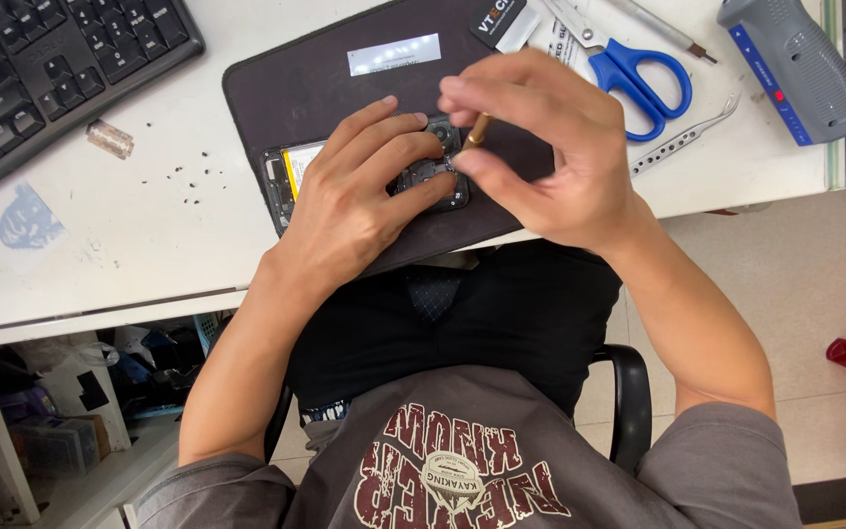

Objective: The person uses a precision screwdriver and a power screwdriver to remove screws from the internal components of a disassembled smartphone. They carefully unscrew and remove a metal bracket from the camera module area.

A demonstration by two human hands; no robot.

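Screwdriver [475, 130] pinched in right hand [540, 147], shaft slanting down-left to opened phone [374, 171] on dark mat [315, 88]. Phone's long axis runs left-right. Left hand [354, 196] presses flat on phone, fingers spread, gripping nothing. Small screws [193, 184] lie left of the mat.

phone [291, 167] mostly under left hand [359, 191], keyboard [41, 69] cut by edge

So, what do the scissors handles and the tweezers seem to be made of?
Scissors handles: probably plastic, judging by the uniform bright blue and smooth, slightly glossy loops. Tweezers: likely bare metal, silvery grey with a dull shine and a row of small holes.
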